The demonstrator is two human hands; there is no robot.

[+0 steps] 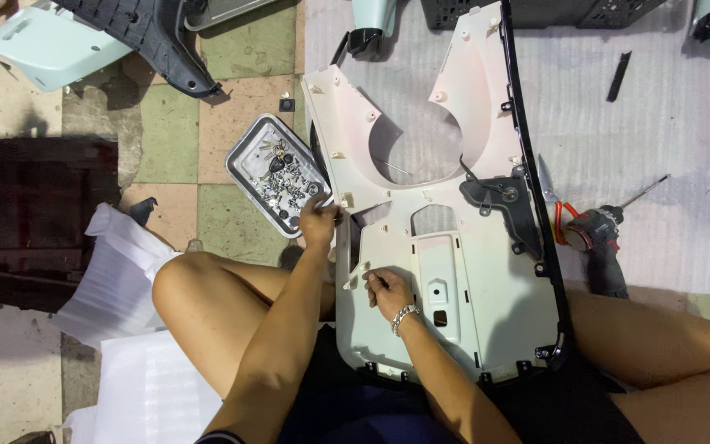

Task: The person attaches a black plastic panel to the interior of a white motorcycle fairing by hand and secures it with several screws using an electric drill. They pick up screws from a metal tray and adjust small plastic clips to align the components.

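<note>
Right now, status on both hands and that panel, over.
Left hand at the screw tray edge, pinching something small. Right hand on the white panel, fingers closed at a tab. Drill lies apart, right.

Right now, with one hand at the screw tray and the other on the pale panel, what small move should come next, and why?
Probably bring the left hand from the metal tray across to the tab on the white plastic panel where the right hand pinches. The left fingers sit at the tray's near edge among the screws; whether they hold one cannot be told.
</note>
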